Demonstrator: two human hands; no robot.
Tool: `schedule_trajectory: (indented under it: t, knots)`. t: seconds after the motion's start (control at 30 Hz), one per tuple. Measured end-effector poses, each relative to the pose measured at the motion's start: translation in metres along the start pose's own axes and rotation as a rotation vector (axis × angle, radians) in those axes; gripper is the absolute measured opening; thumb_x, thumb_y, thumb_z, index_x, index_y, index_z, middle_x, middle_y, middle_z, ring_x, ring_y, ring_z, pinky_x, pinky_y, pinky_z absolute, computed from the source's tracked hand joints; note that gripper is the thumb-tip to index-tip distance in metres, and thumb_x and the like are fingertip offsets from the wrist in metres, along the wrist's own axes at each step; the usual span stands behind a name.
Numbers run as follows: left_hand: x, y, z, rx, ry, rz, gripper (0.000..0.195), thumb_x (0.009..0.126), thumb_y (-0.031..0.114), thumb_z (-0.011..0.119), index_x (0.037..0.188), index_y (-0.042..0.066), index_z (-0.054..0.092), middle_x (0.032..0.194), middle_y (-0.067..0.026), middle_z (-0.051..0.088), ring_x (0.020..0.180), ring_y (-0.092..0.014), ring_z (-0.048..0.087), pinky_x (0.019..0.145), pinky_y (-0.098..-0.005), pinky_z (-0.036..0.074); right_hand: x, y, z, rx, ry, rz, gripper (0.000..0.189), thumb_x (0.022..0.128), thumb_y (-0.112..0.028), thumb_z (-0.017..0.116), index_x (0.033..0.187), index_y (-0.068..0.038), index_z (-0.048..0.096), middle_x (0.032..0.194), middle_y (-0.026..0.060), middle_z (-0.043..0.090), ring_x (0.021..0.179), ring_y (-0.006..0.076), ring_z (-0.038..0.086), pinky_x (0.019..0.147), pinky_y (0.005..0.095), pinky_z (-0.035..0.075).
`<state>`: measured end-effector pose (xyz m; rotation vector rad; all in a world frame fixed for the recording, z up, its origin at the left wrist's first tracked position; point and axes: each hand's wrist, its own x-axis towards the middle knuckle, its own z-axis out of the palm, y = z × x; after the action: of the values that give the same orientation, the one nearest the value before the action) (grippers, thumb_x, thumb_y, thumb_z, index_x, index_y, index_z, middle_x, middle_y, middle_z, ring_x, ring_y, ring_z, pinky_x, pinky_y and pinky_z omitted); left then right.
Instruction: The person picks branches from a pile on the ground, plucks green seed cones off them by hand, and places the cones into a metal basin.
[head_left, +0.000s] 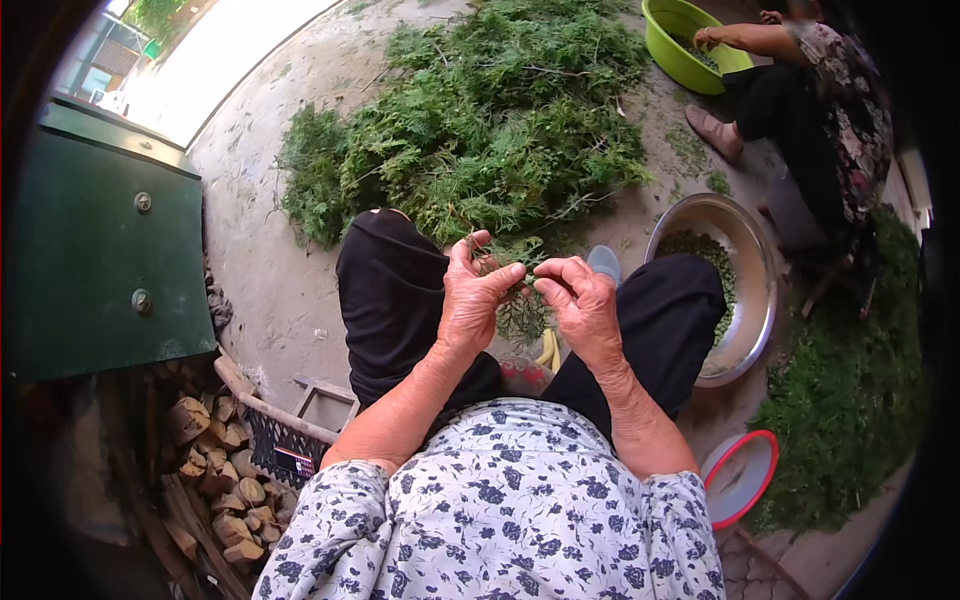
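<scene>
My left hand (476, 292) holds a green conifer sprig (523, 313) between my knees, its thumb pressed toward the right. Close against it, my right hand (581, 304) has thumb and forefinger pinched together at the sprig; whatever lies between those fingertips is too small to make out. A large heap of cut conifer branches (487, 127) lies on the ground beyond my knees. By my right knee stands a wide metal basin (759, 322) with many small green cones or seeds (694, 251) in it, partly hidden by my leg.
Another person (810, 112) sits at the upper right, a hand in a lime-green tub (675, 56). More greenery (840, 405) and a red-rimmed white basin (739, 480) lie to the right. At left are a green metal cabinet (105, 247), split firewood (232, 525) and a black crate (277, 435).
</scene>
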<state>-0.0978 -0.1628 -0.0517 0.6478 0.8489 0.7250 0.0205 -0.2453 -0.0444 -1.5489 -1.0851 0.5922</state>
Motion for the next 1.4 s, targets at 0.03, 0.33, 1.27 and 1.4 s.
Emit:
schedule_trajectory:
  t: [0.03, 0.33, 1.27, 1.4]
  knots:
    - [0.001, -0.001, -0.002, -0.001, 0.0, 0.001, 0.063, 0.074, -0.005, 0.066, 0.125, 0.001, 0.03, 0.088, -0.0064, 0.052, 0.076, -0.015, 0.059, 0.062, -0.0275, 0.053, 0.0, -0.002, -0.001, 0.005, -0.037, -0.011, 0.016, 0.075, 0.003, 0.062, 0.091, 0.003, 0.06, 0.078, 0.009, 0.061, 0.067, 0.0133, 0.06, 0.061, 0.0252, 0.048]
    - [-0.004, 0.003, 0.003, -0.029, -0.071, 0.014, 0.063, 0.074, -0.008, 0.063, 0.127, 0.003, 0.03, 0.093, -0.0084, 0.052, 0.082, -0.017, 0.057, 0.07, -0.0317, 0.053, -0.001, 0.006, -0.002, -0.039, -0.045, 0.028, 0.014, 0.077, 0.002, 0.06, 0.09, -0.001, 0.06, 0.081, 0.009, 0.059, 0.072, 0.0193, 0.06, 0.063, 0.028, 0.047]
    - [0.003, 0.021, -0.002, -0.036, -0.088, -0.063, 0.064, 0.074, -0.007, 0.062, 0.129, 0.011, 0.036, 0.085, -0.005, 0.051, 0.072, -0.014, 0.055, 0.062, -0.0271, 0.047, -0.002, 0.041, -0.015, 0.528, -0.144, 0.773, 0.022, 0.087, -0.025, 0.058, 0.094, -0.004, 0.06, 0.062, -0.0054, 0.046, 0.048, 0.0026, 0.041, 0.041, 0.0177, 0.031]
    - [0.006, 0.022, -0.005, -0.1, -0.12, -0.098, 0.05, 0.076, -0.004, 0.062, 0.121, 0.005, 0.043, 0.086, -0.0057, 0.054, 0.074, -0.014, 0.057, 0.063, -0.0273, 0.047, -0.008, 0.037, 0.007, 0.357, -0.142, 0.56, 0.019, 0.085, -0.016, 0.058, 0.099, -0.003, 0.061, 0.067, -0.0019, 0.053, 0.056, 0.0052, 0.047, 0.05, 0.0202, 0.037]
